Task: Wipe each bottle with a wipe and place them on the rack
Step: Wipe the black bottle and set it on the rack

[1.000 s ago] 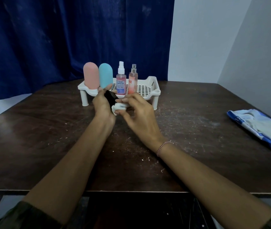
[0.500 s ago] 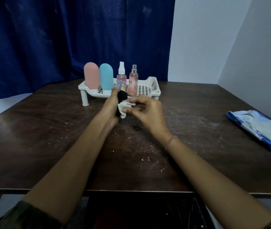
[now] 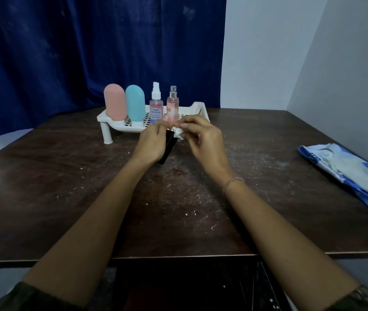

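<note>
Just before the rack [image 3: 201, 110], left hand [image 3: 150, 143] grips black bottle [image 3: 167, 149] while right hand [image 3: 203, 140] pinches wipe [image 3: 178, 133] against it.

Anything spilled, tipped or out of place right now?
Nothing tipped or spilled: the pink bottle, blue bottle, white-capped sprayer and silver-capped sprayer stand upright on the rack. Only pale flecks across the dark table look odd.

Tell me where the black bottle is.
Head view, centre: the left hand grips the black bottle in front of the rack, the right hand holding the wipe at its top.
</note>
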Tool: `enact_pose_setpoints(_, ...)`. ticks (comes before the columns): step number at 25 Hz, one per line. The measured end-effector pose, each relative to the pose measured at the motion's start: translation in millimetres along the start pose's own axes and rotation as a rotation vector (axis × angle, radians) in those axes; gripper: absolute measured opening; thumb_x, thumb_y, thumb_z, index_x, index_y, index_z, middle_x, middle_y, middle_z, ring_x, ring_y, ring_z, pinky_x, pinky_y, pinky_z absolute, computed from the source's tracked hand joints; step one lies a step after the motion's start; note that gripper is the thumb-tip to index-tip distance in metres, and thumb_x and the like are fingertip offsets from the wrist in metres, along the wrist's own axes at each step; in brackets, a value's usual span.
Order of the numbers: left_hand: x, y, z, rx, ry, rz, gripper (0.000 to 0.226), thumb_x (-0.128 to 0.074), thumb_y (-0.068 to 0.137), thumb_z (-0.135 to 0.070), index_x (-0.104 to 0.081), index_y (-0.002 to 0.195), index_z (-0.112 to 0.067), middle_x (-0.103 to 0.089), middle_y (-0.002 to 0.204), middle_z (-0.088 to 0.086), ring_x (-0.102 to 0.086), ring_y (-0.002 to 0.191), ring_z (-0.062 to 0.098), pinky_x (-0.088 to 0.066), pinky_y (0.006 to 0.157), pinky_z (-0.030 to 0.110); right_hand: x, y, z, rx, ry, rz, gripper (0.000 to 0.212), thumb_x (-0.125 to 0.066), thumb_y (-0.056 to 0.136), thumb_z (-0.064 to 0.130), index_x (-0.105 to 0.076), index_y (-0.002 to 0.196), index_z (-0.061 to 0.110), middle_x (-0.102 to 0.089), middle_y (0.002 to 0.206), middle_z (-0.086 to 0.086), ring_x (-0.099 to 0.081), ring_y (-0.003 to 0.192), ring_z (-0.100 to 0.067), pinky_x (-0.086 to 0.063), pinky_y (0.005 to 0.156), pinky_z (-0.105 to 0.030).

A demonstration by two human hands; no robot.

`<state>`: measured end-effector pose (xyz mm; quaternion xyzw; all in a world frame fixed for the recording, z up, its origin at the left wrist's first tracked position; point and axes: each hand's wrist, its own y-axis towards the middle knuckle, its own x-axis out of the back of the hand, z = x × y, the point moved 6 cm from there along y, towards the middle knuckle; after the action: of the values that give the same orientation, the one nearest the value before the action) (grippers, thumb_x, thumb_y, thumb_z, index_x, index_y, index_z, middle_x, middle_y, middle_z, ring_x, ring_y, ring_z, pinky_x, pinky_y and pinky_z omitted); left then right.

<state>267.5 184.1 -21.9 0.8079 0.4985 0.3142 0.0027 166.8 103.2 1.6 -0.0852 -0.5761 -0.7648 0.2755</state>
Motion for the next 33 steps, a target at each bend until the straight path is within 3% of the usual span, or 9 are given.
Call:
enact_pose_setpoints(3, 2.3, -2.4, -4.5, -0.082, 0.060, -0.012, 0.034, -0.026, 0.103, -0.023, -0.055, 0.114, -0.009, -0.050, 0.105, 0.002, -0.046, 0.098, 0.013, -0.032, 0.082, 0.025, 0.3, -2.0, 5.6, 0.078, -0.055, 0.002, 0.027, -0.063, 0.077, -0.011, -0.069, 0.101, 0.001, -0.068, 0.102, -0.012, -0.061, 0.096, -0.024, -0.040, 0.092, -0.019)
enact_pose_setpoints(9, 5.4, 0.3, -0.9, -0.165, 0.233, -0.007, 0.037, -0.031, 0.102, -0.025, -0.054, 0.076, -0.012, -0.057, 0.076, 0.007, -0.052, 0.071, 0.020, -0.036, 0.063, 0.031, -14.1, -7.1, 9.2, 0.054, -0.125, 0.163, 0.029, -0.060, 0.079, -0.009, -0.066, 0.107, -0.001, -0.067, 0.105, -0.013, -0.062, 0.095, -0.026, -0.040, 0.089, -0.020)
enact_pose_setpoints(12, 3.8, -4.1, -7.3, -0.261, 0.318, -0.036, 0.036, -0.029, 0.102, -0.031, -0.057, 0.088, -0.012, -0.055, 0.074, 0.005, -0.052, 0.070, 0.021, -0.038, 0.063, 0.033, -23.5, -7.6, 6.0, -0.017, -0.187, 0.251, 0.025, -0.047, 0.089, -0.004, -0.057, 0.111, -0.001, -0.059, 0.108, -0.016, -0.054, 0.098, -0.028, -0.043, 0.085, -0.032)
enact_pose_setpoints(17, 2.4, -9.6, -17.2, -0.372, 0.438, -0.077, 0.032, -0.028, 0.102, -0.031, -0.053, 0.106, -0.012, -0.058, 0.078, 0.008, -0.052, 0.070, 0.023, -0.036, 0.061, 0.033, -20.8, -8.2, 2.9, -0.129, -0.104, 0.302, 0.020, -0.038, 0.096, 0.005, -0.050, 0.112, 0.002, -0.057, 0.107, -0.015, -0.053, 0.094, -0.023, -0.039, 0.078, -0.028)
enact_pose_setpoints(23, 14.2, -9.7, -14.3, -0.373, 0.345, -0.131, 0.025, -0.027, 0.102, -0.028, -0.043, 0.103, -0.010, -0.058, 0.073, 0.010, -0.054, 0.066, 0.026, -0.037, 0.057, 0.035, -21.2, -10.8, 7.1, -0.024, -0.011, 0.435, 0.025, -0.041, 0.094, 0.001, -0.048, 0.118, 0.000, -0.051, 0.114, -0.013, -0.050, 0.098, -0.020, -0.043, 0.085, -0.029)
enact_pose_setpoints(26, 16.3, -10.9, -15.8, -0.404, 0.375, -0.147, 0.024, -0.027, 0.102, -0.028, -0.043, 0.104, -0.010, -0.057, 0.070, 0.010, -0.053, 0.063, 0.027, -0.038, 0.055, 0.035, -23.4, -12.6, 6.3, -0.042, -0.040, 0.472, 0.015, -0.037, 0.098, 0.010, -0.047, 0.106, 0.003, -0.054, 0.109, -0.015, -0.049, 0.087, -0.018, -0.043, 0.075, -0.031)
enact_pose_setpoints(29, 9.1, -18.4, -24.7, -0.491, 0.427, -0.143, 0.023, -0.028, 0.102, -0.029, -0.042, 0.104, -0.010, -0.057, 0.068, 0.011, -0.052, 0.060, 0.027, -0.040, 0.054, 0.036, -21.0, -16.0, -4.7, -0.238, 0.047, 0.478, 0.014, -0.033, 0.100, 0.016, -0.045, 0.102, 0.009, -0.058, 0.108, -0.014, -0.051, 0.083, -0.017, -0.040, 0.071, -0.029)
enact_pose_setpoints(31, 7.6, -20.3, -28.1, -0.523, 0.382, -0.160, 0.024, -0.028, 0.102, -0.030, -0.043, 0.102, -0.011, -0.057, 0.067, 0.011, -0.052, 0.059, 0.026, -0.039, 0.053, 0.036, -19.9, -18.3, -18.3, -0.552, 0.302, 0.402, 0.026, -0.032, 0.101, 0.019, -0.051, 0.116, 0.009, -0.056, 0.107, -0.001, -0.051, 0.090, -0.012, -0.039, 0.075, -0.024)
enact_pose_setpoints(33, 9.8, -19.7, -28.0, -0.529, 0.332, -0.183, 0.024, -0.030, 0.102, -0.031, -0.044, 0.099, -0.012, -0.057, 0.067, 0.009, -0.053, 0.060, 0.025, -0.040, 0.053, 0.037, -26.3, -26.8, -25.4, -0.846, 0.633, 0.336, 0.026, -0.032, 0.100, 0.020, -0.054, 0.112, 0.013, -0.057, 0.086, 0.007, -0.051, 0.073, -0.007, -0.039, 0.061, -0.022)
